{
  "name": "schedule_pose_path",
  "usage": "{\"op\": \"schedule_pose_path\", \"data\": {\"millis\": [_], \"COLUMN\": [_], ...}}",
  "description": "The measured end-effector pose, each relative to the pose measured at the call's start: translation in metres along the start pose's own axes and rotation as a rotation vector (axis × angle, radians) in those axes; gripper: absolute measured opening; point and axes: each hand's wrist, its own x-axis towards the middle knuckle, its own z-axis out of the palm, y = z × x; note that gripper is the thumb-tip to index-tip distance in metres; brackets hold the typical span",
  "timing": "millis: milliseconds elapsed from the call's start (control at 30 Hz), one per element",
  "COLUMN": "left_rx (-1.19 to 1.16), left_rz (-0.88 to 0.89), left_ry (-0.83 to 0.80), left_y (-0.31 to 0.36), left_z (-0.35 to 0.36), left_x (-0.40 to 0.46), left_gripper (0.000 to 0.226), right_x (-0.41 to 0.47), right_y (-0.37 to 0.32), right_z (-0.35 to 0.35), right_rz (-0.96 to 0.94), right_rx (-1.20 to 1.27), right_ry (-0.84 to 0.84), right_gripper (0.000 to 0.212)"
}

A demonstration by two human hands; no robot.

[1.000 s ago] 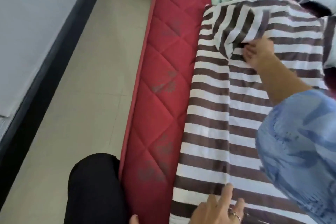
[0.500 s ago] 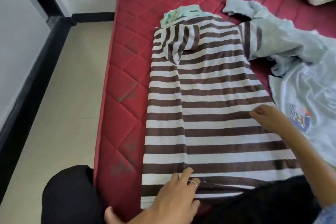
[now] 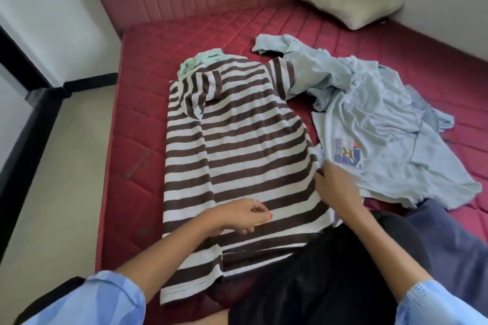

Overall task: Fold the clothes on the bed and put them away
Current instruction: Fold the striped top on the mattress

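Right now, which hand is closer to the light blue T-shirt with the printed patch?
Right. The right hand lies at the light blue T-shirt's near edge; the left hand is farther off, over the striped shirt.

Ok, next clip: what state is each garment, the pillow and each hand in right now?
Brown-and-white striped shirt: spread flat, left side and sleeve folded in.
Pale blue printed shirt: crumpled, unfolded, beside the striped one.
Mint green cloth: bunched, partly under the striped collar.
Beige pillow: lying in the far corner.
Left hand: fingers curled above the hem.
Right hand: gripping the striped shirt's right edge.
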Motion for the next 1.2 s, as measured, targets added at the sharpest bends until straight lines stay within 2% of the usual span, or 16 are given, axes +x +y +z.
{"op": "schedule_pose_path", "data": {"millis": [67,167,267,333,367,433,533,633,733,800,833,933,1000,1100,1200], "left_rx": [-0.382,-0.719,-0.887,-0.903,-0.904,-0.886,-0.802,-0.696,-0.598,-0.502,-0.448,-0.314,-0.372,-0.456,-0.448], "left_rz": [-0.044,-0.095,-0.182,-0.225,-0.223,-0.198,-0.113,-0.028,0.079,0.138,0.158,0.137,0.078,0.061,0.133], "left_ry": [0.020,0.160,0.296,0.363,0.399,0.436,0.423,0.392,0.339,0.265,0.219,0.140,0.106,0.015,-0.064], "left_y": [0.008,0.020,0.026,0.025,0.024,0.022,0.025,0.025,0.016,0.009,0.006,-0.001,-0.006,-0.006,-0.007], "left_z": [0.003,0.004,0.001,-0.001,-0.003,-0.006,-0.008,-0.009,-0.015,-0.021,-0.024,-0.032,-0.033,-0.033,-0.034], "left_x": [0.007,0.022,0.034,0.038,0.039,0.045,0.045,0.042,0.040,0.040,0.040,0.041,0.044,0.046,0.044], "left_gripper": [0.048,0.049,0.040,0.020,0.012,0.016,0.020,0.028,0.062,0.082,0.082,0.058,0.051,0.061,0.071], "right_x": [-0.011,-0.027,-0.028,-0.014,-0.005,0.024,0.077,0.127,0.175,0.203,0.216,0.244,0.258,0.274,0.287], "right_y": [-0.022,-0.052,-0.071,-0.074,-0.075,-0.073,-0.069,-0.073,-0.079,-0.084,-0.085,-0.096,-0.104,-0.110,-0.115], "right_z": [0.006,0.017,0.019,0.014,0.009,0.003,0.000,0.004,0.021,0.036,0.046,0.058,0.060,0.064,0.062], "right_rz": [-0.059,-0.252,-0.448,-0.457,-0.410,-0.238,-0.071,0.063,0.178,0.298,0.341,0.410,0.482,0.608,0.538], "right_rx": [0.016,-0.001,0.007,0.071,0.159,0.367,0.606,0.808,0.922,1.125,1.217,1.430,1.498,1.511,1.516], "right_ry": [-0.079,-0.284,-0.584,-0.750,-0.778,-0.706,-0.439,-0.354,-0.301,-0.292,-0.297,-0.334,-0.328,-0.340,-0.310], "right_gripper": [0.023,0.032,0.028,0.025,0.024,0.026,0.023,0.021,0.012,0.025,0.035,0.059,0.057,0.040,0.042]}}
